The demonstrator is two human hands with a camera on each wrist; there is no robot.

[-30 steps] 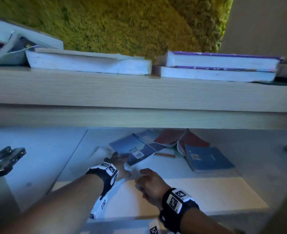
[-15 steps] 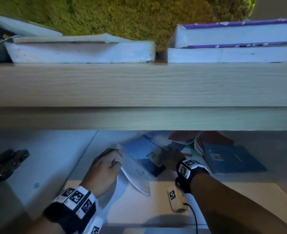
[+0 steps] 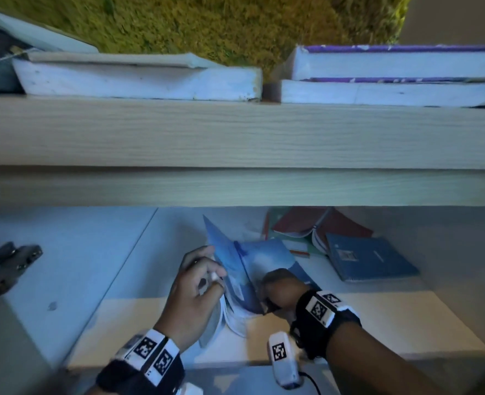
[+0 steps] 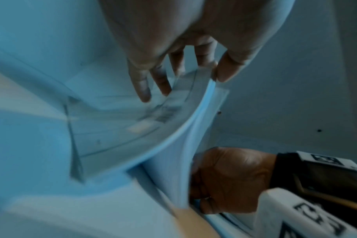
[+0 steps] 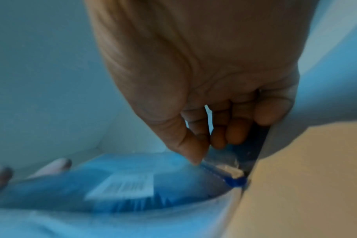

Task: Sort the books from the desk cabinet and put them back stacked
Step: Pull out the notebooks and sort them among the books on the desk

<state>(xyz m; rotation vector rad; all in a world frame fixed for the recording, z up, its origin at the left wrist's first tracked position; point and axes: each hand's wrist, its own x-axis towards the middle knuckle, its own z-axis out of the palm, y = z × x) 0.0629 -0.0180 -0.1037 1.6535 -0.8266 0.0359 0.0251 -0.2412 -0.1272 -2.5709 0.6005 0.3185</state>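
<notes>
A thin blue book (image 3: 247, 266) stands tilted on its edge inside the cabinet. My left hand (image 3: 210, 277) grips its left side, with the thumb and fingers (image 4: 145, 90) curled round the bent pages (image 4: 173, 128). At the book's near spine corner, my right hand (image 3: 267, 292) pinches the blue cover (image 5: 122, 185) between thumb and fingers (image 5: 192, 154). A dark blue book (image 3: 369, 260) and red books (image 3: 315, 223) lie flat further back on the right.
Thick white books (image 3: 138, 78) and a purple-covered stack (image 3: 392, 72) lie on the desk top above. The wooden desk edge (image 3: 235, 152) overhangs the cabinet opening. A metal hinge (image 3: 10, 263) sticks out at the left. Pale cabinet floor (image 3: 392, 317) shows near the front.
The blue book lay flat before and now stands tilted up between both hands. My right hand reached in to its spine, and my left hand closed on its left side.
</notes>
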